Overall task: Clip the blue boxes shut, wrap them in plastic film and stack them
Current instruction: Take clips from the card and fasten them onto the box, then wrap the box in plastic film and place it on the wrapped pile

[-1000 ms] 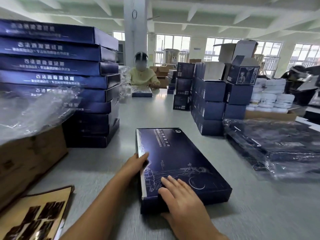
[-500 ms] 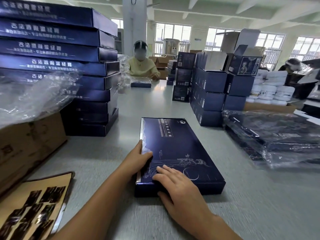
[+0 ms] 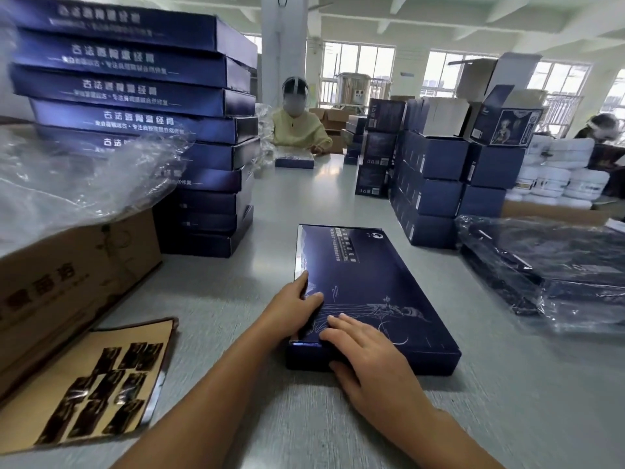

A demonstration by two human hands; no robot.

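Note:
A flat dark blue box [image 3: 372, 286] with white line art lies lengthwise on the grey table [image 3: 507, 401] in front of me. My left hand [image 3: 291, 308] rests on its left edge, fingers laid flat on the lid. My right hand [image 3: 365, 353] presses on the lid's near end, and its thumb hangs over the front face. A tall stack of the same blue boxes [image 3: 142, 130] stands at the left. Film-wrapped blue boxes [image 3: 554, 269] lie at the right.
A cardboard carton [image 3: 67, 282] topped with loose plastic film [image 3: 77, 177] sits at the left, a brown sheet with dark stickers [image 3: 91, 387] beside it. Cube-shaped blue boxes [image 3: 436, 184] and white tubs [image 3: 561, 177] stand at the back right. A person in yellow [image 3: 297, 126] works at the far end.
The box's near end has dropped flat onto the table. My left hand slid from its side onto the lid. My right hand stays pressed on the near end.

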